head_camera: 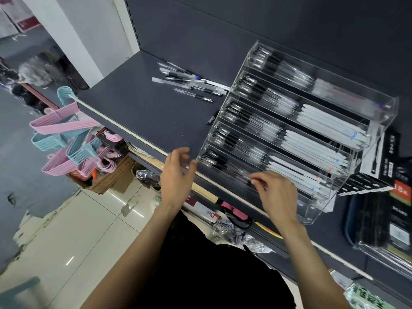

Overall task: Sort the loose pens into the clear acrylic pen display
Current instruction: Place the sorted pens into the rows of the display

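We are pinching a clear pen in our right hand at the acrylic pen display. Our left hand is hovering released beside it. A black box is reading "18K".

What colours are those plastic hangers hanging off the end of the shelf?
The hangers are pastel pink and light blue, seen clearly at the left of the head view.

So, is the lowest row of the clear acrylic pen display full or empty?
Partly full: the clear acrylic pen display holds pens in that row, with free space in front.

A dark shelf is occupied by loose pens, a clear pen display and black boxes.
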`<state>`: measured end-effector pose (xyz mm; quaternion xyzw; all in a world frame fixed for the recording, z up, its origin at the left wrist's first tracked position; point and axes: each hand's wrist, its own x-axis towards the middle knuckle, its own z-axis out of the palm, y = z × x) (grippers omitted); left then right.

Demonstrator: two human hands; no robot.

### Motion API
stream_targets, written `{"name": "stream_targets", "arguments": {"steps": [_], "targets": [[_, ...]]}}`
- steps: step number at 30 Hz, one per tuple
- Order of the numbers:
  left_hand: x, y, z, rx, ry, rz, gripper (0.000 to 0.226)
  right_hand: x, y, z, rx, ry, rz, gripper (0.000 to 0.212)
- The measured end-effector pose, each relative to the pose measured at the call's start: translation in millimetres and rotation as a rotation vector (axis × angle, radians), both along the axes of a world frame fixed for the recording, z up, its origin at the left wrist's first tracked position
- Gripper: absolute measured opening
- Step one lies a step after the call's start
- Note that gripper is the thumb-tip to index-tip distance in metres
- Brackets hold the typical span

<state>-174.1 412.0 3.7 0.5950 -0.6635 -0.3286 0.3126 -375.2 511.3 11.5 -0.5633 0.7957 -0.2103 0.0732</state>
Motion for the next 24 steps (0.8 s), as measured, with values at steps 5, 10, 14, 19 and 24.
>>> {"name": "stream_targets", "arguments": {"steps": [5,10,14,19,24], "targets": [[-5.9,-9.9,-10.3,-0.086,-0.121,-0.177,0.032,5.9,-9.8,-10.3,0.125,0.059,0.025,0.013],[-10.7,-16.9,-13.2,-0.084,-0.152,-0.255,0.026,14.9,-15.0,-1.6,0.192,0.076,0.045,0.020],[-2.0,-26.6,-8.6,-0.071,-0.112,-0.279,0.023,26.1,-11.1,20.8,0.158,0.123,0.057,0.015],[31.6,-67.8,5.5,-0.152,-0.137,-0.254,0.018,62.6,-50.9,51.8,-0.047,-0.082,0.244,0.016],[65.4,-155.6,13.7,-0.186,-0.083,-0.254,0.018,105.4,-135.3,43.7,0.055,-0.268,0.317,0.022]]}}
